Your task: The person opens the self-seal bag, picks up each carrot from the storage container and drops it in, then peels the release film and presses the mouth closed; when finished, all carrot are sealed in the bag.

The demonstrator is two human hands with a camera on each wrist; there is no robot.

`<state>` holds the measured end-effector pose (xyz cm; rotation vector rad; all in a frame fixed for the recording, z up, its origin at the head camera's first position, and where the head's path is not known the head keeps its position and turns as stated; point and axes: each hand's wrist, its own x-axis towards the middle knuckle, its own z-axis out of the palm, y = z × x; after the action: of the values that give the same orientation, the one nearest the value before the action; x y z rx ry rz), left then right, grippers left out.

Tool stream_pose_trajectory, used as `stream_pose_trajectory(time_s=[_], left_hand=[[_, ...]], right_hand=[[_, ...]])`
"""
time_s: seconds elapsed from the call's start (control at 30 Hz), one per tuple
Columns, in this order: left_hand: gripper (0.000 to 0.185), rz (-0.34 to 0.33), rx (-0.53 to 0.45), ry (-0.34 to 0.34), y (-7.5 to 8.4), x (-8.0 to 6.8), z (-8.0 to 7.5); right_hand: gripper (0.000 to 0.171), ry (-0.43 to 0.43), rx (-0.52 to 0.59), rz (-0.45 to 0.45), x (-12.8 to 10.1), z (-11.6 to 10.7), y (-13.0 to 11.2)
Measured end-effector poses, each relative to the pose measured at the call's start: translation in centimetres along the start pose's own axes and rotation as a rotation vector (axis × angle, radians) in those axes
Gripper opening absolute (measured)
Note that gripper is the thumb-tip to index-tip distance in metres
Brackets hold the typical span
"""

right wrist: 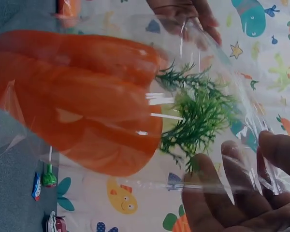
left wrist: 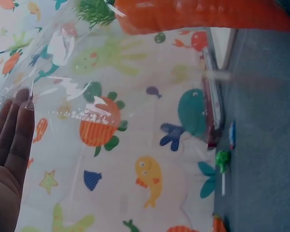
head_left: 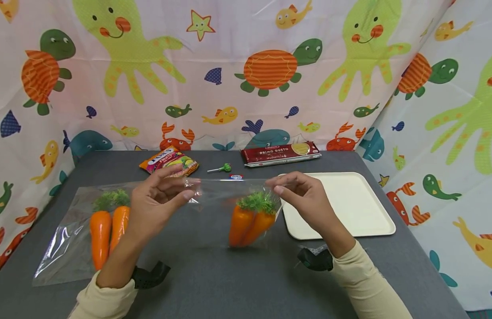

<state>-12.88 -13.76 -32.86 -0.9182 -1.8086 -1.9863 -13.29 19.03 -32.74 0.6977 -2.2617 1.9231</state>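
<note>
While one clear bag (head_left: pixel 66 239) with two carrots (head_left: pixel 108 235) lies flat on the desk (head_left: pixel 214 283) at left, I hold a second bag (head_left: pixel 234 208) of carrots (head_left: pixel 249 223) (green tops up) above it. My left hand (head_left: pixel 160 201) and right hand (head_left: pixel 305 199) each pinch its top edge. Beyond lie a candy packet (head_left: pixel 170 161), lollipop (head_left: pixel 221 169), spaghetti box (head_left: pixel 280 153) and tray (head_left: pixel 349 204).
</note>
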Motion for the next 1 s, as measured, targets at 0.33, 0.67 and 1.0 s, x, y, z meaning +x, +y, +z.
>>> stream_pose_trajectory(time_s=[0.33, 0.67, 1.0], left_hand=[[0.029, -0.271, 0.003, -0.15, -2.3, -0.4, 1.6], [0.021, -0.277, -0.046, -0.07, -1.6, 0.0, 1.8], [0.032, -0.439, -0.053, 0.001, -0.5, 0.2, 0.3]], right_hand=[[0.011, 0.02, 0.021, -0.022, 0.3, 0.7, -0.1], [0.01, 0.002, 0.024, -0.03, 0.6, 1.1, -0.4], [0.011, -0.067, 0.219, 0.087, 1.8, 2.7, 0.4]])
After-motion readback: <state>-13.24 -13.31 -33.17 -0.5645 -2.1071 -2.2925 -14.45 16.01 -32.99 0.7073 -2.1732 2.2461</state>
